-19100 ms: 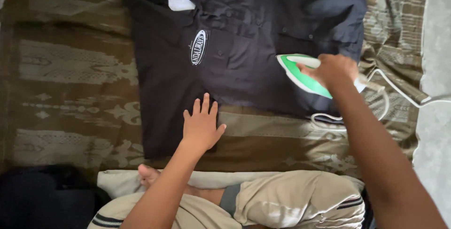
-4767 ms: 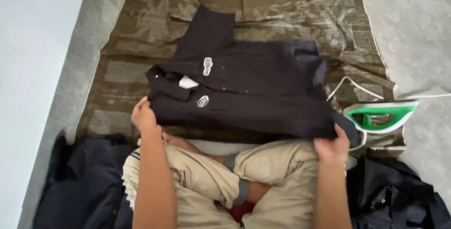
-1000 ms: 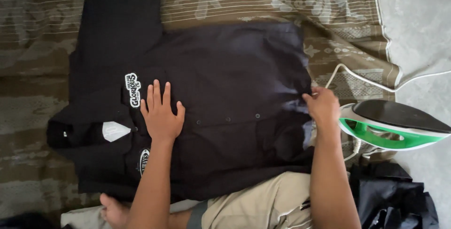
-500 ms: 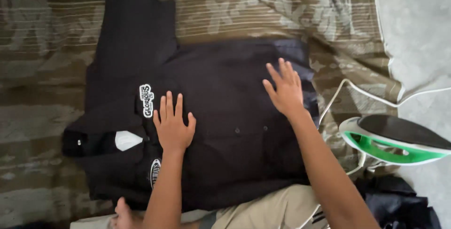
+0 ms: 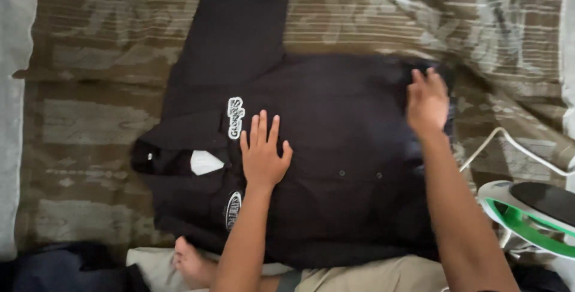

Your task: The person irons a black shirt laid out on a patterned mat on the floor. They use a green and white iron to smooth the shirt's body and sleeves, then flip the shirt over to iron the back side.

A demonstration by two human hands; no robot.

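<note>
Left hand [image 5: 262,157], palm down with fingers spread, lies flat on the chest of the black shirt [image 5: 311,166], just to the 3 o'clock side of the white embroidered patch [image 5: 235,117] and above the oval patch [image 5: 233,210]. We read this as an anchoring press: the flat palm seems placed to keep the cloth from sliding. Our right hand [image 5: 427,103], also open and gripping nothing, rests flat near the hem end of the shirt, at about 3 o'clock from the left hand; its outline is blurred, so we cannot tell how firmly it bears down. With both palms flat and well apart, the body of the garment lies taut between them.

The shirt lies face up across the centre of a brown patterned cloth [image 5: 90,106] spread on the floor, collar and white neck label [image 5: 205,162] toward 9 o'clock, one sleeve [image 5: 236,28] reaching toward 12 o'clock. The buttons [image 5: 341,173] run along the front, between the two forearms.

A green and white iron [image 5: 527,214] sits off the garment at 4 o'clock, apart from both hands, its white cord [image 5: 509,145] curving over the cloth beside the right forearm. Our bare foot [image 5: 190,265] and tan trousers [image 5: 383,275] show at 6 o'clock, touching the shirt's near edge.
</note>
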